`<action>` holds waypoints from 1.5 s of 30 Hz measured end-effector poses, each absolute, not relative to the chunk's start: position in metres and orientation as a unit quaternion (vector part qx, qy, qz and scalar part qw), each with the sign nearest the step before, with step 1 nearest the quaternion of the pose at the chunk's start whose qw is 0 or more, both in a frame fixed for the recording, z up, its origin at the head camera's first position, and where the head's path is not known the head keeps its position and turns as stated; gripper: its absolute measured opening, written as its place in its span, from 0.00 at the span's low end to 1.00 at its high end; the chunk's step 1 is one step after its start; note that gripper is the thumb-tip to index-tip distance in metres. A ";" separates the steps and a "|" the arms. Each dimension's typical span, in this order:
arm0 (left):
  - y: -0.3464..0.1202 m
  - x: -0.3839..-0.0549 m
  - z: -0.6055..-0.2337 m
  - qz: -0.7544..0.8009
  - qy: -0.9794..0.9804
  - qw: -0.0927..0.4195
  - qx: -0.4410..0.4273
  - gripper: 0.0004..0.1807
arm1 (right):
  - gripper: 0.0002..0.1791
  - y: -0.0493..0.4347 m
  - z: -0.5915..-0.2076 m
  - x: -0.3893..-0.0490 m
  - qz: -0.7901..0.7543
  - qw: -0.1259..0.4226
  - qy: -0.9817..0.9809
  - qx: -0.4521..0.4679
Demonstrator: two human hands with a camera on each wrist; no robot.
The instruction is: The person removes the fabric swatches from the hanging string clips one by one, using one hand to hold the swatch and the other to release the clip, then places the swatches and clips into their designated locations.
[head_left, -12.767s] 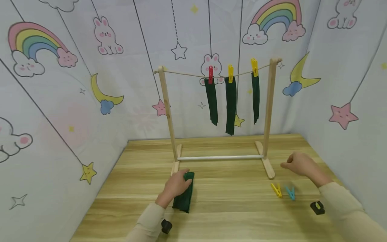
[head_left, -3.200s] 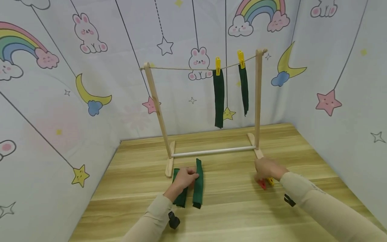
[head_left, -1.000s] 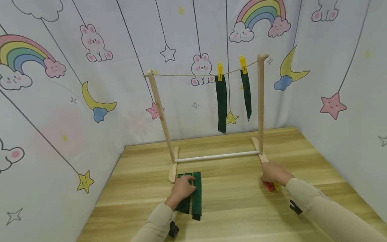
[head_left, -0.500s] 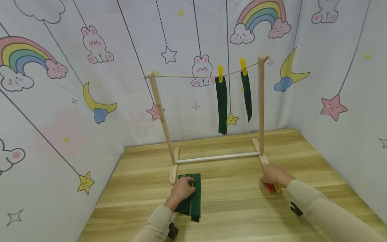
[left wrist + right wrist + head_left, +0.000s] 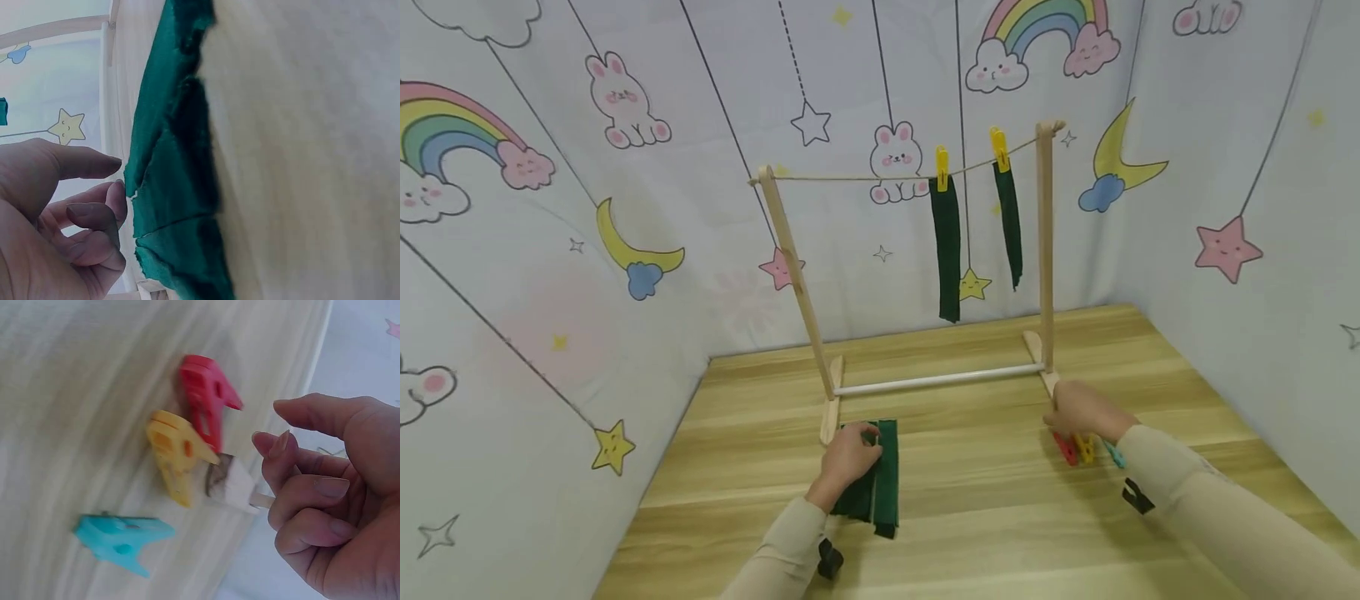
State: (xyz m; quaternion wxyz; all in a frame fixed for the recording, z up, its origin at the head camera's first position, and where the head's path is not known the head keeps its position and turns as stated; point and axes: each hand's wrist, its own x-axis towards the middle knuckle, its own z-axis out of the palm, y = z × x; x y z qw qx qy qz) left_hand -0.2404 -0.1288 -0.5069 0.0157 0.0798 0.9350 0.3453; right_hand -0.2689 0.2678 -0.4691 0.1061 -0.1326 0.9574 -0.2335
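My left hand hovers at the flat dark green cloth strips, which lie side by side on the table. In the left wrist view its thumb and forefinger are parted beside the cloth, holding nothing. Close above three clothespins is my right hand, its thumb and forefinger apart with nothing between them. A red clothespin, a yellow one and a teal one lie in a row on the table. Two more green strips hang from the rope by yellow clothespins.
A wooden drying rack stands at the back, with a left post, a right post and a white bar low between them. Its right foot reaches forward near my right hand. A printed curtain surrounds the table.
Since the oldest frame, the red clothespin and its strip have come off the rope and now lie on the table. Lately both hands have shifted slightly, and the teal clothespin shows beside my right hand.
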 end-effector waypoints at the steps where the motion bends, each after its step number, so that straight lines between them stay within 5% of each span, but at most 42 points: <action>1: -0.128 -0.241 -0.506 0.347 0.934 0.012 0.079 0.15 | 0.18 0.268 -0.466 -0.270 -0.233 0.105 0.957 -0.135; 8: -0.127 -0.250 -0.495 0.355 0.930 -0.018 0.091 0.15 | 0.20 0.269 -0.445 -0.275 -0.224 0.082 0.960 -0.146; 35: -0.109 -0.307 -0.388 0.375 0.913 -0.111 0.118 0.18 | 0.13 0.272 -0.290 -0.286 -0.240 -0.170 0.944 -0.149; 45: -0.085 -0.328 -0.357 0.443 0.884 -0.077 0.126 0.21 | 0.18 0.261 -0.241 -0.295 -0.264 -0.218 0.929 -0.139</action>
